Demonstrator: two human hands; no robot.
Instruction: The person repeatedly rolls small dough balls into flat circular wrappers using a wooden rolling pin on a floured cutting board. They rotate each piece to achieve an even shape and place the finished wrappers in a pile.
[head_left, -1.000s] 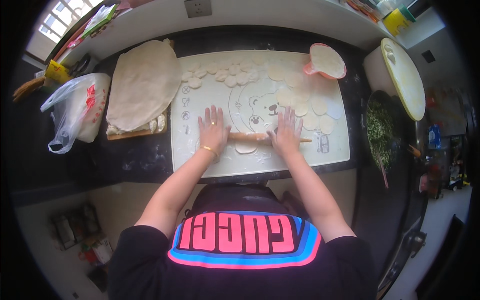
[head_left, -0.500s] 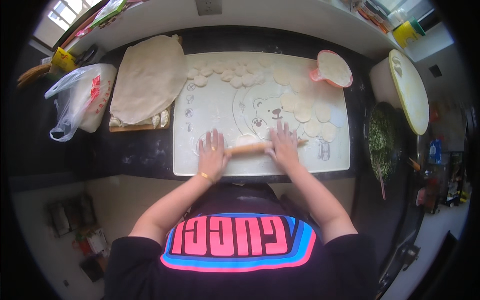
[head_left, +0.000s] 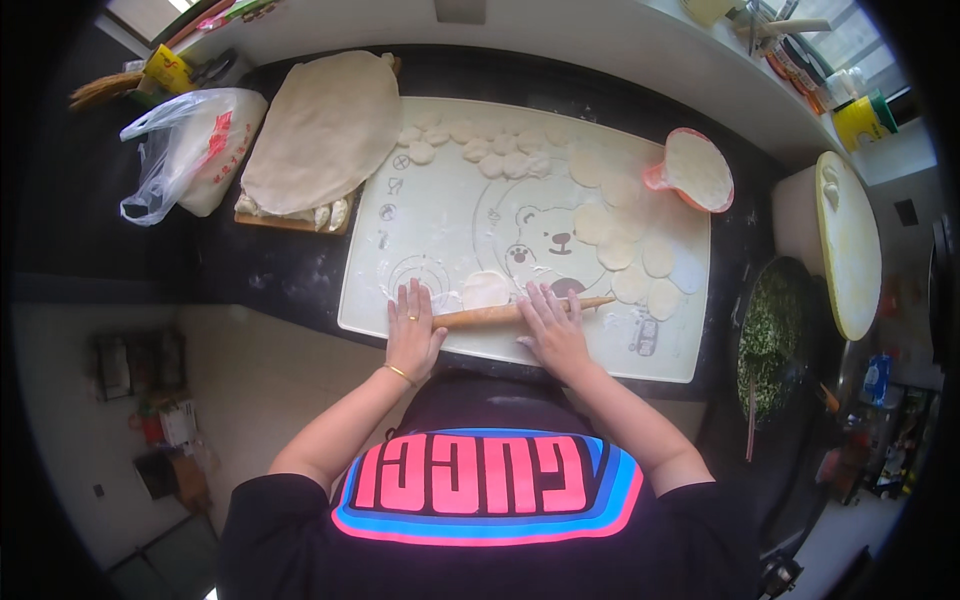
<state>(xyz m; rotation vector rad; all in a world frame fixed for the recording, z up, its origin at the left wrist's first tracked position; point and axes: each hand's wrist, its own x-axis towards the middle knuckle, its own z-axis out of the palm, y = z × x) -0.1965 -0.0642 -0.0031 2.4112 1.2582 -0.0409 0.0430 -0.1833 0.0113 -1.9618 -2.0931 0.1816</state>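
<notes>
Head view: lays left hand [head_left: 413, 335], spread flat, at left end of pin [head_left: 482, 316]; rests right hand [head_left: 553, 330], fingers spread, across its right part; has pin on mat [head_left: 600, 358], just body-side of dough disc [head_left: 487, 288].

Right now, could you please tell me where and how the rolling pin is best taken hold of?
Probably near both ends, palms down, from the near side: the rolling pin lies crosswise on the mat, long and slim, its right end tapering to an uncovered tip. The left hand is at its left end; the right hand lies across its right part.
</notes>
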